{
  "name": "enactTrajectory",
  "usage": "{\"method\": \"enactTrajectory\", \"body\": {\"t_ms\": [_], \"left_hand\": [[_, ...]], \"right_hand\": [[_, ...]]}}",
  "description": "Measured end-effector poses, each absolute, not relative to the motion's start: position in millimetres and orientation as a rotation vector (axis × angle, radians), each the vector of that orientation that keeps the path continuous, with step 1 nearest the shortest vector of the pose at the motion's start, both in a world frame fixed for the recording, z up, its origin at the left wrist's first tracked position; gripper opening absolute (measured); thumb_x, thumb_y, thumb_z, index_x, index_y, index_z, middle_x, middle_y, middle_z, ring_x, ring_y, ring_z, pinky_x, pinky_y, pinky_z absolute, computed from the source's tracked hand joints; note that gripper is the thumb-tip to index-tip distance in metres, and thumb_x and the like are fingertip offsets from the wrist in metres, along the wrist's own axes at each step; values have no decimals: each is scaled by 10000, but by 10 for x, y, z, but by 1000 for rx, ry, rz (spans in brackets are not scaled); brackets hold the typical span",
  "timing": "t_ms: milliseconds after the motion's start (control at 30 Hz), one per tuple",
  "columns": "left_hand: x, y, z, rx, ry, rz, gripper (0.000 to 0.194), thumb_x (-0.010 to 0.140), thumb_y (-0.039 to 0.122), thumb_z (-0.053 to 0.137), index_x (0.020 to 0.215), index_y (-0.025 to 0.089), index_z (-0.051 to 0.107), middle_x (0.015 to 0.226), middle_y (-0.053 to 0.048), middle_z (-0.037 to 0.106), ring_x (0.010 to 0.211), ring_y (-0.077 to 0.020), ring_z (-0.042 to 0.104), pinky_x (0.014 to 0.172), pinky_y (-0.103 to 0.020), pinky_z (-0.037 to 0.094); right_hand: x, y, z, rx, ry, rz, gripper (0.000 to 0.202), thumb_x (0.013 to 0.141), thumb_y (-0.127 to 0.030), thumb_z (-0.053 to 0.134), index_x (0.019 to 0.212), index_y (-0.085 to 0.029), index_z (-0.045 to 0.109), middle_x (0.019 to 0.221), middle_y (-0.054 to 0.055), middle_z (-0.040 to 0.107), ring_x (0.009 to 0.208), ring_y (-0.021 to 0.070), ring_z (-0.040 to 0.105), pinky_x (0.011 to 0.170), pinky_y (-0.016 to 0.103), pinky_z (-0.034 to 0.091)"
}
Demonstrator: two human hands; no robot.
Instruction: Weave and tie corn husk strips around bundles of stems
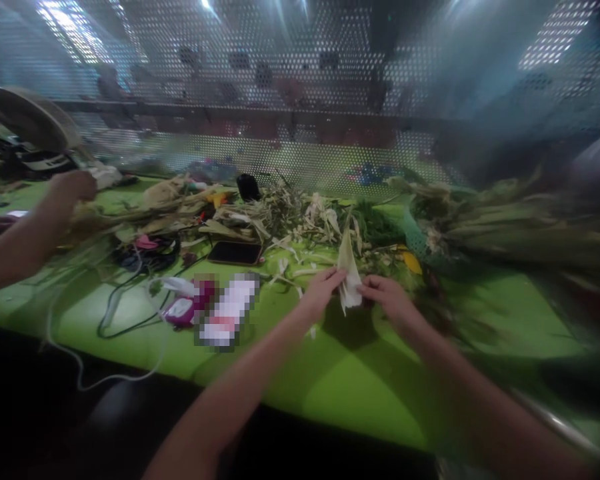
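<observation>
Between my two hands a pale, pointed corn husk (350, 267) stands upright over the green table (350, 400), its torn wide end down. The fingers of my left hand (325, 290) pinch its left edge. On the opposite edge, my right hand (387, 297) grips it near the bottom with thumb and fingertips. Thin pale strips (283, 270) lie scattered on the table beyond my left hand. A heap of dried husks and stalks (290, 213) spreads just behind.
A green basket (416, 230) with long husks (520, 220) stands at right. Left of me lie a dark phone (235, 253), a purple tissue pack (183, 310), a blurred-out object (230, 310) and a white cable (115, 379). Another person's arm (35, 233) reaches in at left, near a fan (30, 117).
</observation>
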State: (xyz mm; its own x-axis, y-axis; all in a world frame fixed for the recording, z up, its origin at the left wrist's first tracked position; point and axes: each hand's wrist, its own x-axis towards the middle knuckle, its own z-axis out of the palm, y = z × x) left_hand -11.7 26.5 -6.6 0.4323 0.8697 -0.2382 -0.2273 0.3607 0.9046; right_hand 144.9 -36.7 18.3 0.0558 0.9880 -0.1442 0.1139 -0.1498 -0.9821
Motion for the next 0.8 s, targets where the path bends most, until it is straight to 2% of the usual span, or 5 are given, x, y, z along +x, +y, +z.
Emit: {"method": "enactTrajectory", "body": {"t_ms": [300, 467, 533, 633, 800], "left_hand": [[-152, 299, -104, 1119, 878, 902, 235, 839, 413, 621, 828, 178, 621, 764, -5, 590, 679, -119, 517, 639, -242, 420], [-140, 249, -90, 1477, 960, 811, 251, 871, 435, 561, 771, 205, 561, 737, 3, 560, 668, -145, 483, 607, -267, 355], [-123, 217, -79, 1591, 953, 784, 242, 871, 394, 557, 719, 208, 524, 706, 6, 540, 664, -152, 469, 608, -274, 335], [-101, 180, -46, 1727, 908, 755, 287, 884, 387, 536, 667, 208, 475, 663, 6, 504, 645, -156, 437, 594, -284, 292], [-96, 168, 18, 1755, 838, 715, 342, 889, 456, 520, 665, 204, 459, 651, 9, 478, 628, -149, 417, 572, -286, 258]], "right_hand": [[1467, -353, 133, -1403, -1210, 1172, 356, 669, -521, 757, 649, -198, 610, 602, -13, 586, 583, 142, 538, 587, 269, 461], [1439, -358, 119, -1348, -1144, 1126, 412, 641, -462, 807, 924, -197, 667, 874, 41, 705, 793, 191, 636, 699, 299, 516], [1432, -351, 113, -1326, -1105, 1134, 421, 635, -446, 816, 942, -196, 676, 931, 53, 723, 849, 203, 654, 757, 316, 524], [1442, -344, 102, -1350, -1036, 1076, 346, 640, -438, 808, 859, -192, 701, 866, 37, 728, 793, 187, 650, 769, 321, 521], [1475, -366, 153, -1388, -874, 1020, 303, 687, -475, 759, 729, -189, 668, 701, 17, 677, 637, 163, 600, 664, 310, 513]]}}
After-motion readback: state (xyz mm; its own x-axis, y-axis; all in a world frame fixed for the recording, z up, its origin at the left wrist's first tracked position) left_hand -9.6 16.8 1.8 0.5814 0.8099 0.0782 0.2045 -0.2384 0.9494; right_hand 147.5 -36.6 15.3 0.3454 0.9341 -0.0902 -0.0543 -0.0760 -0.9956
